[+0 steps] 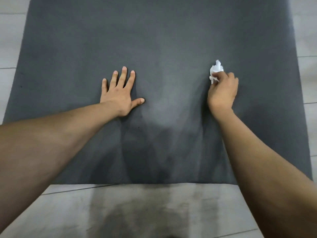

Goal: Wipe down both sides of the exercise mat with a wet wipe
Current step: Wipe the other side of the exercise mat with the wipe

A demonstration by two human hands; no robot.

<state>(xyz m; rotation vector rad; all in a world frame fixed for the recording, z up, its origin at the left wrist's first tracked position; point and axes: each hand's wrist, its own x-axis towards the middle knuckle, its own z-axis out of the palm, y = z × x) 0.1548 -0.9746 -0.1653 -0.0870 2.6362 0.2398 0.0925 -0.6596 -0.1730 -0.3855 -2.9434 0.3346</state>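
Observation:
A dark grey exercise mat [163, 40] lies flat on the floor and fills most of the head view; its near edge runs across the lower part. My left hand [120, 93] rests flat on the mat, left of centre, fingers spread and holding nothing. My right hand [223, 90] is on the mat to the right, fingers closed around a crumpled white wet wipe [216, 68] that sticks out above the knuckles and touches the mat surface.
Light grey floor tiles [137, 212] surround the mat on the left, right and near sides. My shadow falls over the near part of the mat and the tiles in front of it.

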